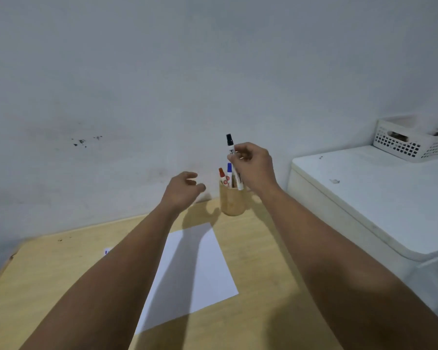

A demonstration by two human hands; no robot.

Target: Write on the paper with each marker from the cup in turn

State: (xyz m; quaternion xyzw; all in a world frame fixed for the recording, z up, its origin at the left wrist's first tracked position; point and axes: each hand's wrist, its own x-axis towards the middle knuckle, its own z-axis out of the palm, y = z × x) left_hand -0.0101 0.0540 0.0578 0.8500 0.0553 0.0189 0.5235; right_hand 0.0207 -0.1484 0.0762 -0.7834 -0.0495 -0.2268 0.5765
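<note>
A wooden cup [232, 202] stands at the far edge of the wooden table, against the wall. A red-capped marker [222, 176] and a blue-capped marker [229, 171] stick out of it. My right hand [253, 166] pinches a black-capped white marker [230, 142], held nearly upright with its lower end just above the cup's rim. My left hand [183, 190] hovers to the left of the cup, fingers loosely curled and holding nothing. A blank white sheet of paper [195, 271] lies on the table between my forearms.
The wooden table [48, 274] meets a grey wall behind. A white appliance [377, 198] stands close on the right, with a white perforated basket [412, 141] on top. A small paper scrap [107, 251] lies beside my left forearm.
</note>
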